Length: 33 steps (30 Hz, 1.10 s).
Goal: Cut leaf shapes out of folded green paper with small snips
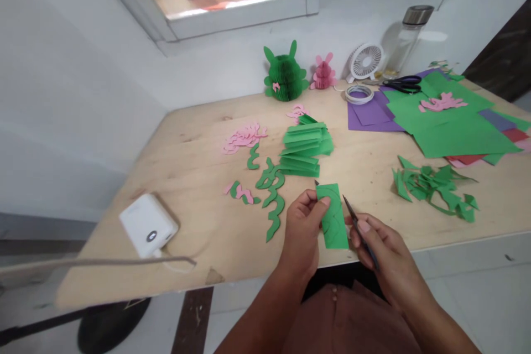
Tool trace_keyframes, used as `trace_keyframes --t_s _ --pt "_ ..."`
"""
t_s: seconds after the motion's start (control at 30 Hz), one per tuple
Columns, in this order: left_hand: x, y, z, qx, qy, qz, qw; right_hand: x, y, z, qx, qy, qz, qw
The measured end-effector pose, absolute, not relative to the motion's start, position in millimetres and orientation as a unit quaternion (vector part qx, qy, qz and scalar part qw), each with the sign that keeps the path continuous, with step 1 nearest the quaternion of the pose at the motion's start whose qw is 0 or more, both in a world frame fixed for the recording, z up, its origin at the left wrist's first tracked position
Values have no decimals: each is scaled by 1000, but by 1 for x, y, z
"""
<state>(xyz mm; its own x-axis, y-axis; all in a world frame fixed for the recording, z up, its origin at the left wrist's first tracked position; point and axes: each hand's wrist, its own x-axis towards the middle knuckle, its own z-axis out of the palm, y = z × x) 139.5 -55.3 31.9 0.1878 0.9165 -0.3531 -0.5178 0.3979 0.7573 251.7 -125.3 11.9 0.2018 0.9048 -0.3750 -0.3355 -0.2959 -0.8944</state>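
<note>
Between thumb and fingers, my left hand (pixel 305 224) pinches a green paper strip (pixel 335 221) with curved dark lines drawn on it. A small dark tip shows behind the strip's upper left corner; what it belongs to is hidden. My right hand (pixel 384 243) is closed around a slim dark pointed tool (pixel 360 232), its tip close to the strip's right side. The tool's exact kind is unclear. Left of the hands lie wavy green paper cutouts (pixel 271 188). Beyond the strip sits a stack of folded green paper (pixel 307 144).
Green scraps (pixel 440 185) lie at right, below green paper sheets (pixel 460 127). Scissors (pixel 404 84), a fan (pixel 365 61) and a bottle (pixel 404 44) stand or lie behind. Pink cutouts (pixel 244 137), paper figures (pixel 286 77) and a white power bank (pixel 148 225) are on the table.
</note>
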Motion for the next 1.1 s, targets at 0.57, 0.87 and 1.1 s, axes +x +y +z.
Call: trace_keyframes --t_s 0.57,0.87,1.1 --pt "145 -52 33 240 409 464 748 249 -125 14 -548 -258 582 542" --pt "149 -51 34 252 410 465 743 249 -122 14 -533 -225 590 563" --pt "150 -50 32 251 412 464 743 246 -121 14 -540 -210 586 566"
